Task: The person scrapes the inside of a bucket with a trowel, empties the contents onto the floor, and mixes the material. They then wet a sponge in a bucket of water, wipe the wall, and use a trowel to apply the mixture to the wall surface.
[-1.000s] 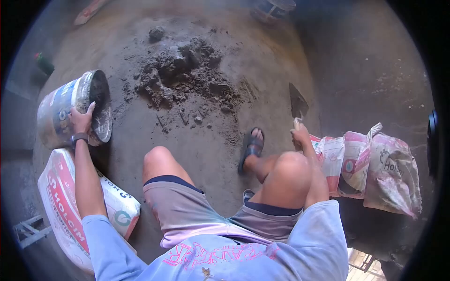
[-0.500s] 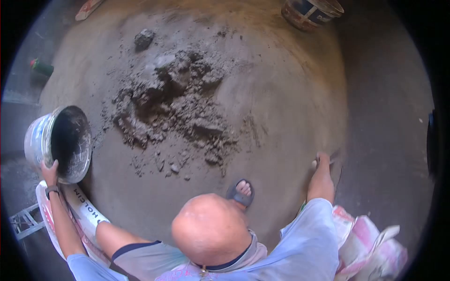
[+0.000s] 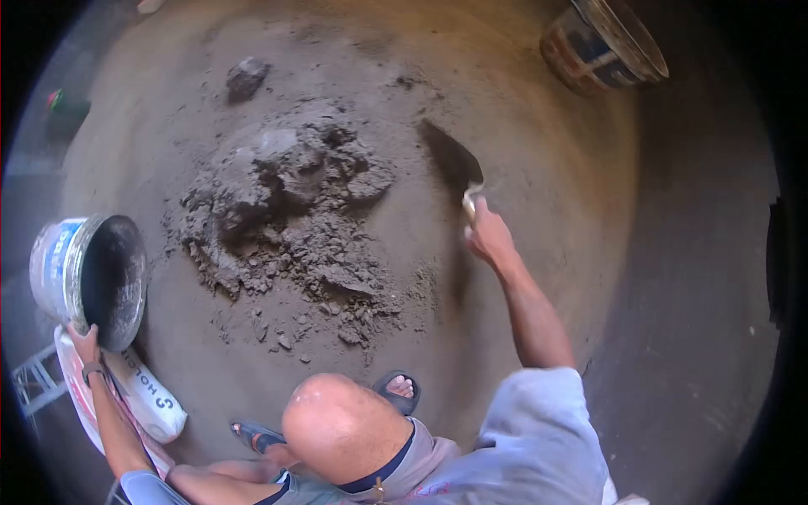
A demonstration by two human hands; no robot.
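A dirty, white-and-blue bucket (image 3: 84, 278) lies tipped on its side at the left, mouth facing the mortar. A dark, pointed trowel (image 3: 453, 160) angles just beside the heap.

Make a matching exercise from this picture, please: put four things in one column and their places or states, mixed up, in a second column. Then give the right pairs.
Things:
1. trowel
2. bucket
3. mortar pile
4. second bucket

Places or states:
A. far off at the upper right of the floor
B. heaped loose on the floor in the middle
C. in the right hand, blade near the pile
D. tipped on its side, the left hand at its rim

Pairs: 1-C, 2-D, 3-B, 4-A
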